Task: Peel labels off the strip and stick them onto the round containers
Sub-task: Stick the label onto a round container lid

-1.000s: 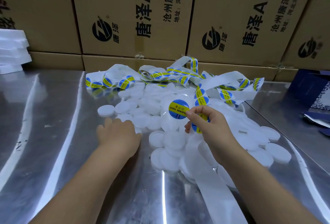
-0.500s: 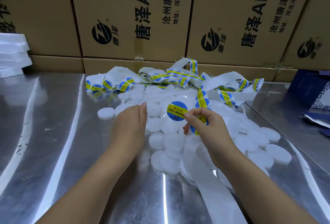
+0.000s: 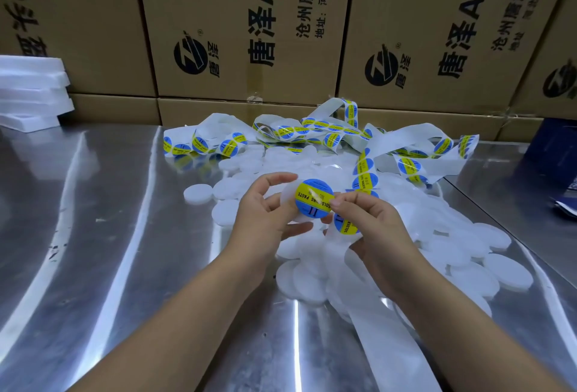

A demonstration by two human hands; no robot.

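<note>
My left hand (image 3: 265,213) holds a white round container (image 3: 288,201) by its edge, above the pile. A round blue and yellow label (image 3: 313,199) lies against the container's face, pinched at its right edge by the fingertips of my right hand (image 3: 371,232). That hand also holds the white label strip (image 3: 346,226), which runs back to a tangle of strip (image 3: 312,132) with several labels on it. A heap of white round containers (image 3: 452,245) covers the table under and to the right of my hands.
The steel table (image 3: 109,235) stretches left and toward me. Cardboard boxes (image 3: 237,26) form a wall behind it. White foam slabs (image 3: 28,91) are stacked at the far left. A dark blue box (image 3: 552,154) stands at the right. Empty backing strip (image 3: 390,338) trails toward me.
My left hand reached into the pile, picked up a container and raised it. My right hand brought the peeled label onto the container's face.
</note>
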